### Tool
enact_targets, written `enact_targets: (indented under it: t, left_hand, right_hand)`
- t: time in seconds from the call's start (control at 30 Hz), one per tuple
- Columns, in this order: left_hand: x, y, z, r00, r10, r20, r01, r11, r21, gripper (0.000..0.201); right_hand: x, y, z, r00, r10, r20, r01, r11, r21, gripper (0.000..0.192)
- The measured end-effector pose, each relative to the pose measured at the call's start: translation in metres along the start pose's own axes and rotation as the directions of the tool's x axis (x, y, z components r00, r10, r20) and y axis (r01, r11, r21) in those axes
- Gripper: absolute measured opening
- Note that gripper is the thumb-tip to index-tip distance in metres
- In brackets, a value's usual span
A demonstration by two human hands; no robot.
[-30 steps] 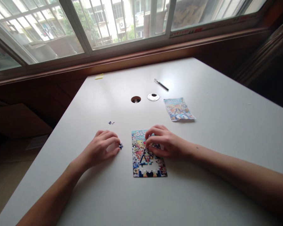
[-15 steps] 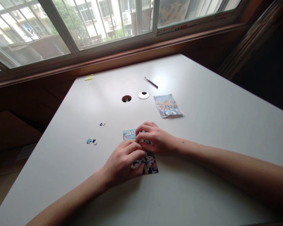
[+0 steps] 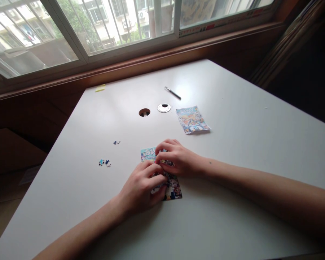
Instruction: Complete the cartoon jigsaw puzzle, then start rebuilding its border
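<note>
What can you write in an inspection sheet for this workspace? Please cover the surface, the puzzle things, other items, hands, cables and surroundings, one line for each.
Surface: white table, with a round hole through its top.
Puzzle things: puzzle board flat, partly covered by both hands; loose pieces lie to its left.
Other items: printed sheet, pen, silver disc and yellow strip, all farther back.
Hands: left hand over the board's lower left, right hand over its upper right; fingers curled; anything pinched is hidden.
Cables: nothing seen.
Surroundings: window with bars beyond the table's far edge.
</note>
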State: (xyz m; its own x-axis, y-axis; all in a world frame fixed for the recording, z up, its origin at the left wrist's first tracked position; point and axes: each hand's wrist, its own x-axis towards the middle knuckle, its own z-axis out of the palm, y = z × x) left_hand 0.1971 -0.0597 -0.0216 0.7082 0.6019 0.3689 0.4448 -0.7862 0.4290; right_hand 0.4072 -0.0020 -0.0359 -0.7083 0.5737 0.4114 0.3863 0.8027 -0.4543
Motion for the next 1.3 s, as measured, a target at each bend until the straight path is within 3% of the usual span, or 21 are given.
enact_targets:
  t: [0.4, 0.6, 0.73, 0.83, 0.9, 1.0, 1.03, 1.1, 1.13, 1.2, 1.3]
  left_hand:
    - [-0.001, 0.002, 0.000, 0.999, -0.011, 0.030, 0.011, 1.000, 0.004, 0.013]
    - [-0.002, 0.004, -0.005, 0.992, 0.009, 0.123, -0.019, 0.996, 0.082, 0.015]
    - [-0.001, 0.010, -0.005, 0.983, -0.038, 0.180, 0.028, 0.998, 0.055, 0.019]
    - [0.001, 0.009, -0.019, 0.990, -0.081, 0.111, 0.083, 0.996, -0.013, 0.026]
    - [-0.001, -0.003, -0.041, 0.990, -0.140, 0.012, 0.140, 0.989, -0.054, 0.021]
    - [-0.022, -0.042, -0.085, 0.963, -0.255, -0.087, 0.244, 0.962, -0.125, 0.010]
    - [-0.034, -0.059, -0.098, 0.930, -0.321, -0.181, 0.305, 0.946, -0.112, 0.011]
    - [-0.061, -0.090, -0.117, 0.792, -0.429, -0.434, 0.485, 0.874, 0.021, 0.013]
    - [-0.074, -0.103, -0.121, 0.761, -0.448, -0.469, 0.532, 0.845, 0.055, 0.014]
    - [-0.093, -0.121, -0.121, 0.760, -0.471, -0.449, 0.562, 0.822, 0.089, 0.016]
    - [-0.100, -0.127, -0.110, 0.815, -0.476, -0.331, 0.537, 0.836, 0.118, 0.022]
  right_hand:
    - [0.000, 0.000, 0.000, 1.000, -0.002, -0.011, 0.002, 1.000, 0.001, 0.009]
    - [-0.001, 0.000, 0.000, 1.000, 0.002, -0.002, -0.002, 1.000, -0.003, 0.010]
    - [0.000, 0.000, 0.000, 1.000, 0.009, 0.001, -0.009, 1.000, -0.003, 0.011]
    - [0.000, -0.001, -0.002, 1.000, 0.001, 0.006, -0.001, 1.000, 0.013, 0.013]
    - [0.000, -0.001, -0.003, 1.000, -0.005, 0.016, 0.004, 1.000, 0.029, 0.013]
    - [0.000, 0.001, -0.005, 1.000, -0.004, 0.028, 0.003, 0.998, 0.059, 0.014]
    - [0.000, 0.002, -0.006, 1.000, -0.014, 0.028, 0.012, 0.997, 0.082, 0.016]
    - [0.001, 0.006, -0.007, 1.000, -0.020, 0.001, 0.020, 0.990, 0.139, 0.018]
    - [0.001, 0.007, -0.007, 1.000, -0.004, -0.014, 0.006, 0.985, 0.174, 0.019]
    - [0.002, 0.010, -0.008, 0.999, 0.016, -0.049, -0.005, 0.974, 0.227, 0.020]
    - [0.002, 0.011, -0.009, 0.993, 0.085, -0.083, -0.062, 0.965, 0.253, 0.018]
